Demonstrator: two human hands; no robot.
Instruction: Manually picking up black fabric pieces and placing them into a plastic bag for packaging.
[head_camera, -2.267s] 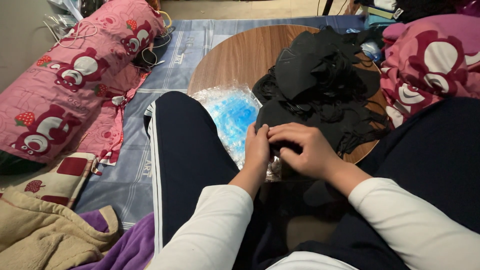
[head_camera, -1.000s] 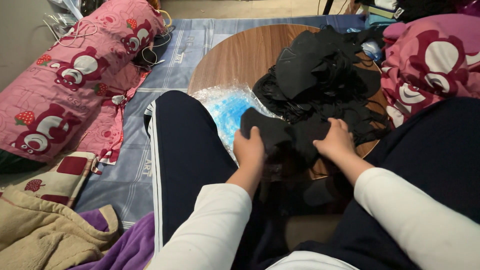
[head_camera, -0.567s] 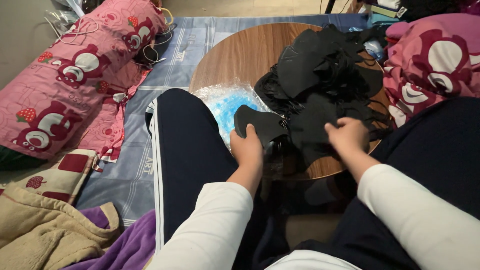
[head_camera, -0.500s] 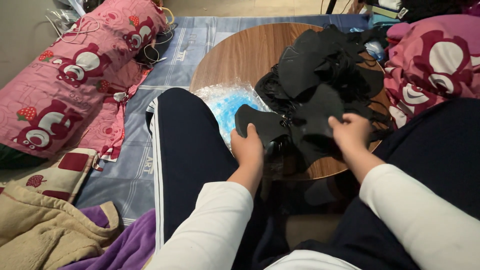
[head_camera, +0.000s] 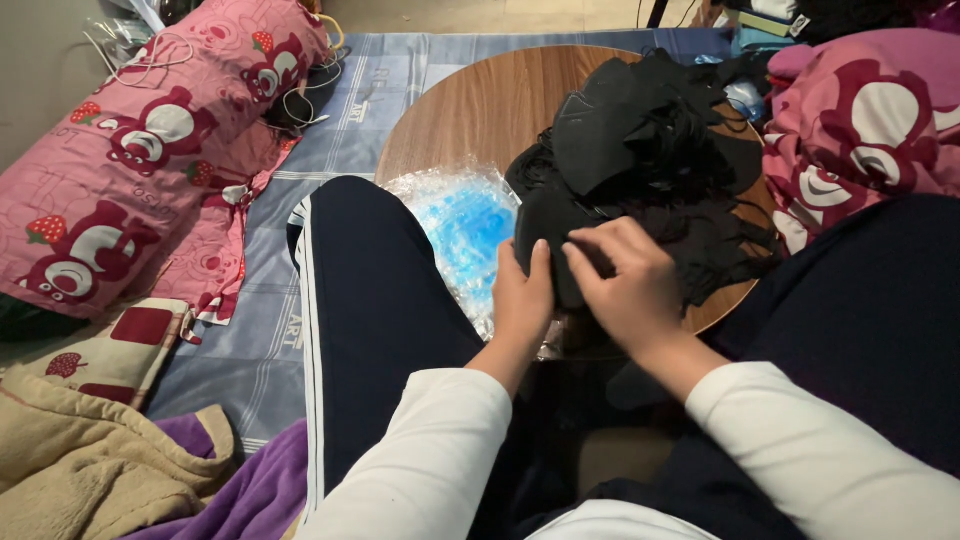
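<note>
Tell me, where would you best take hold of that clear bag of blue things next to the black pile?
Probably by the near-left edge of the clear bag, coming from the left hand side. That part lies flat and uncovered on the round wooden table, while its right side runs under the black pile and the hands. The thin, crinkled plastic should pinch easily between the fingers.

White sleeves, white-striped navy trousers

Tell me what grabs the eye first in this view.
A heap of black fabric pieces covers the right half of the round wooden table at top centre. At its near edge the left hand and right hand press together on one black piece. A pink cartoon-print bolster lies on the left.
</note>
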